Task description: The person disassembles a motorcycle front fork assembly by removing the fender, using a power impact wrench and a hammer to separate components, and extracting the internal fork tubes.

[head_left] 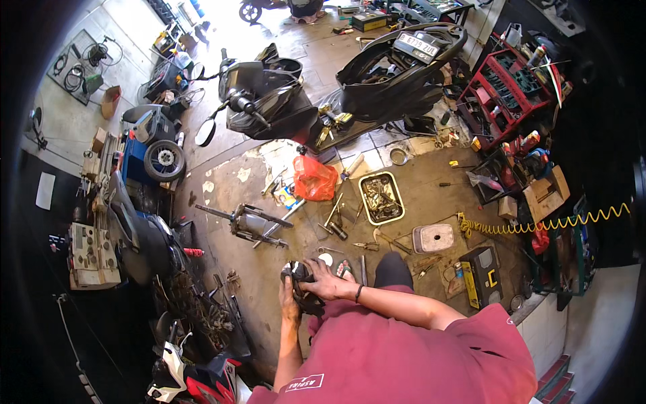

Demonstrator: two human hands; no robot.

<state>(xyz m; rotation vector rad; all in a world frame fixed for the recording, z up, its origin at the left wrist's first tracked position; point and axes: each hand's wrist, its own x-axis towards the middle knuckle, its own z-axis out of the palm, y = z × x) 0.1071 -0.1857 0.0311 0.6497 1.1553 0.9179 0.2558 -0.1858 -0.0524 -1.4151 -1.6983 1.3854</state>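
In front of my body I have a black part with pale patches (310, 303), whose exact kind I cannot make out. My left hand (289, 301) grips its left side, fingers pointing away from me. Over its right and upper side lies my right hand (324, 281), fingers bent around it and a dark band on the wrist. My palms hide much of the part. Just beyond my hands are a white round disc (326, 258) and my sandalled foot (345, 271). Farther off, a metal frame with rods (252, 223) rests on the floor.
A tray of metal parts (402, 209), a red plastic bag (314, 178), a hammer (391, 240) and a pale basin (433, 229) lie ahead. A partly stripped scooter (269, 101) stands beyond. On the right are a black-and-yellow toolbox (481, 277), a red tool cart (501, 94) and a coiled yellow hose (545, 226).
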